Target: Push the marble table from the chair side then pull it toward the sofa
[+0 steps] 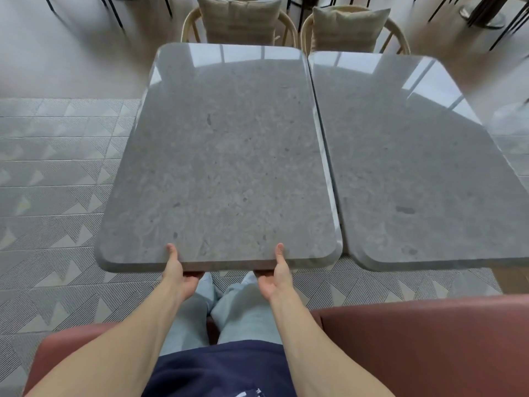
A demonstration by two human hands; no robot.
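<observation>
The grey rectangular marble table with rounded corners (223, 156) stands on the patterned grey tile floor (51, 173), its near short edge just in front of the reddish-brown sofa (429, 339), its far short edge close to the left of two wicker chairs with beige cushions (239, 21). Long axis runs sofa-to-chair, away from the viewer. Left hand (179, 272) and right hand (274, 275) both clamp the near edge: thumbs on top, fingers curled under the slab, though the fingertips are hidden beneath it. A matching second grey marble table (415, 167) sits just beside the right edge, narrow gap between. Judged phase: pull toward sofa. Risks: uneven pull would skew the slab into the neighbouring table; pulling too far would pin the knees (229, 305).
</observation>
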